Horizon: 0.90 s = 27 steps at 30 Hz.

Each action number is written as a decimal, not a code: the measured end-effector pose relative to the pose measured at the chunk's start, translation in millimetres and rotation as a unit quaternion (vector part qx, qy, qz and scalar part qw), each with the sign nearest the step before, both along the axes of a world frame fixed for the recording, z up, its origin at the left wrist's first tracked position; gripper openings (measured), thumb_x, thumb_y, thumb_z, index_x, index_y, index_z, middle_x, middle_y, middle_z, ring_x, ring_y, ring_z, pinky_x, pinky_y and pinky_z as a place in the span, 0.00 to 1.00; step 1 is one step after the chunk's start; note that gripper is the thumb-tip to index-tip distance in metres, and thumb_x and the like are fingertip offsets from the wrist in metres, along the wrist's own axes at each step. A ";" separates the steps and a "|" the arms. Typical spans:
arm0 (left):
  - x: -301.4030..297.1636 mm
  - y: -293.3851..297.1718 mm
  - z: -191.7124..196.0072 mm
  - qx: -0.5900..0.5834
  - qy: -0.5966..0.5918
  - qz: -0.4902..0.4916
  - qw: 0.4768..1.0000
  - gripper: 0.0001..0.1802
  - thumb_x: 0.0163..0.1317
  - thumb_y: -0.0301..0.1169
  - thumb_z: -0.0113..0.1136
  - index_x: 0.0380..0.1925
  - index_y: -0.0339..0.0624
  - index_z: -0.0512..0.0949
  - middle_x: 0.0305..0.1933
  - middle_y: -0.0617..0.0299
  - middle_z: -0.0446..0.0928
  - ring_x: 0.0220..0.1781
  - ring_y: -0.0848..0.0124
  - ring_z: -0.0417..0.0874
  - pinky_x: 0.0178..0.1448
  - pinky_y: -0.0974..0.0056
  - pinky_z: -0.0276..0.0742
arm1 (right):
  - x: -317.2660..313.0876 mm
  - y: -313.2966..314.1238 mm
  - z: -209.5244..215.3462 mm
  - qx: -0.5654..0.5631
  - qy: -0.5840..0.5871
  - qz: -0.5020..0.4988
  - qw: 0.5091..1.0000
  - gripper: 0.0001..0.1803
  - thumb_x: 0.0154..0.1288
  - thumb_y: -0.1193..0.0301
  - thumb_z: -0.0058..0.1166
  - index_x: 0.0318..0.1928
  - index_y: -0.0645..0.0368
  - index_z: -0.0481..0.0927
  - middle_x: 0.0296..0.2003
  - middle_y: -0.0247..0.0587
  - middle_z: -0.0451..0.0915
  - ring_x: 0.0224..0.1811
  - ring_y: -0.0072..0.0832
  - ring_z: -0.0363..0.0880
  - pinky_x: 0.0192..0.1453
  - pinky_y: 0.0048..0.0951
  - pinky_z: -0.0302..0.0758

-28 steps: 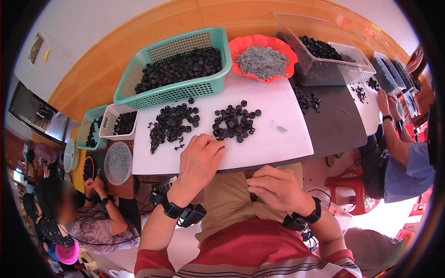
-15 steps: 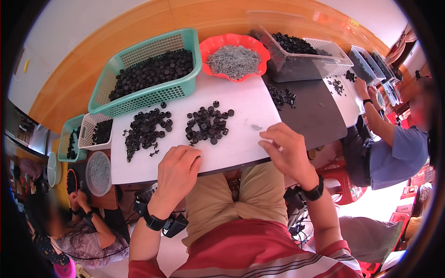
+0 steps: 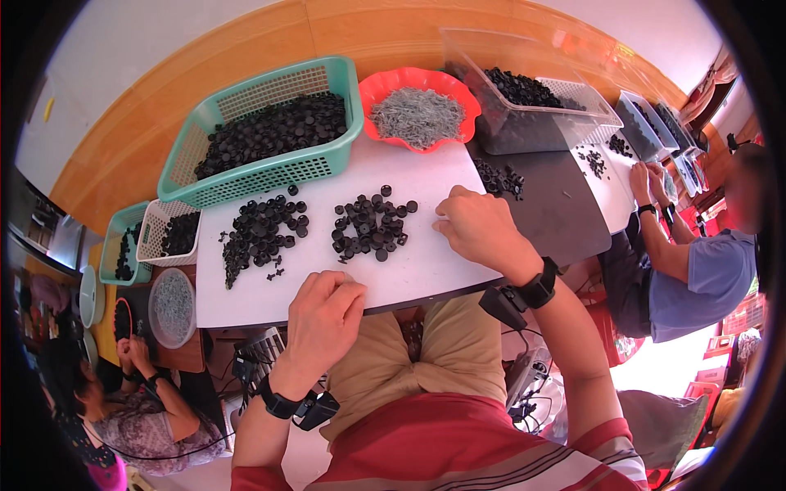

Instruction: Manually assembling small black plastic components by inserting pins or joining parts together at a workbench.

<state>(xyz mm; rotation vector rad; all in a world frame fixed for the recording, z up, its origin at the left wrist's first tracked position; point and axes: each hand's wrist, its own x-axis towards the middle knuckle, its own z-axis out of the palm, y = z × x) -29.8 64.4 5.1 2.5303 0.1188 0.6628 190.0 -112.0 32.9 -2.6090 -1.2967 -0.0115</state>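
My left hand is at the front edge of the white tabletop, its fingers curled in and pressed together. Whatever it may hold is hidden. My right hand is over the right part of the white top with its fingertips bent down and closed, and I cannot make out anything in them. The small bunch of metal pins is hidden under this hand. Left of its fingertips lies a heap of round black caps. A second heap of black plastic parts lies farther left, with several small cross-shaped bits beside it.
Behind stand a green basket of black caps, a red scalloped bowl of metal pins, and a clear bin. Smaller baskets are at left. Co-workers sit at left and right. A dark board adjoins the white top.
My right hand has moved left and away from me, covering the spot with the pins. My left hand has drawn slightly toward me, and the black piece at its fingertips no longer shows.
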 end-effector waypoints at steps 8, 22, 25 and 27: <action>1.1 -3.0 -0.8 -0.070 -0.053 -0.008 0.996 0.07 0.56 0.20 0.70 0.36 0.37 0.85 0.39 0.54 0.82 0.40 0.58 0.84 0.44 0.61 0.82 | -3.9 3.5 0.0 0.036 0.036 -0.007 0.999 0.08 0.61 0.69 0.64 0.35 0.62 0.86 0.39 0.51 0.84 0.40 0.52 0.85 0.42 0.48 0.79; 4.2 -21.6 -0.5 -0.638 -0.016 -0.016 0.770 0.09 0.71 0.25 0.63 0.48 0.34 0.83 0.44 0.61 0.82 0.41 0.73 0.82 0.50 0.69 0.80 | -51.1 -8.8 -0.3 0.321 0.181 0.095 0.925 0.06 0.62 0.77 0.66 0.39 0.61 0.83 0.36 0.42 0.81 0.35 0.38 0.82 0.39 0.34 0.78; 5.2 -22.7 -3.6 -0.798 -0.007 -0.038 0.602 0.09 0.73 0.26 0.61 0.50 0.36 0.82 0.46 0.60 0.82 0.43 0.73 0.83 0.51 0.67 0.83 | -75.3 -4.3 -5.7 0.409 0.240 0.151 0.867 0.08 0.62 0.80 0.67 0.41 0.61 0.83 0.37 0.41 0.80 0.34 0.33 0.81 0.39 0.30 0.78; 5.1 -25.6 -2.8 -0.838 -0.004 -0.053 0.543 0.09 0.74 0.27 0.60 0.50 0.37 0.81 0.46 0.59 0.82 0.44 0.72 0.84 0.51 0.66 0.85 | -86.2 -1.0 -8.2 0.440 0.246 0.174 0.846 0.08 0.63 0.81 0.66 0.41 0.61 0.83 0.37 0.41 0.81 0.34 0.29 0.81 0.37 0.29 0.79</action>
